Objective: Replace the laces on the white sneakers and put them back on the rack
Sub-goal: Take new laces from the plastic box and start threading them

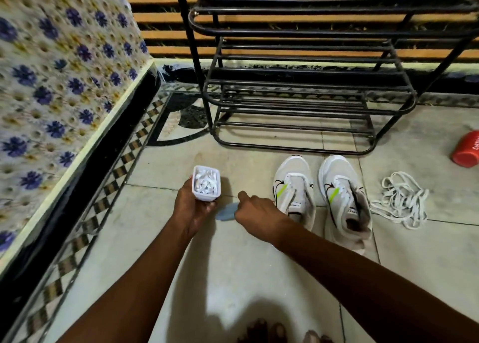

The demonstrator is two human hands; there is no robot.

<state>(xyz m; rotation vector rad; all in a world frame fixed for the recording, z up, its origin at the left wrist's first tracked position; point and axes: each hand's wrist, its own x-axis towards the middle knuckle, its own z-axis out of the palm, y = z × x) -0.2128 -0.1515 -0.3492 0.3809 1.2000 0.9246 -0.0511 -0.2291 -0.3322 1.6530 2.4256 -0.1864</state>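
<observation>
old laces [400, 200]: removed, heaped on floor right of white sneakers [321, 197], both unlaced before the empty rack [298, 83]. new laces [206, 183]: boxed, gripped by left hand [193, 207]. right hand [256, 207]: pinching bluish scrap [226, 211]. relacing, racking pending.

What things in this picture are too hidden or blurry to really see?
Head view:
- The bluish thing in the right hand: blurred and half covered by the fingers, so I cannot tell what it is.
- Red container: cut off by the right edge; its lettering is unreadable.
- White box in the left hand: its lower part is hidden by the hand.
- Flowered cover: smeared by blur.
</observation>
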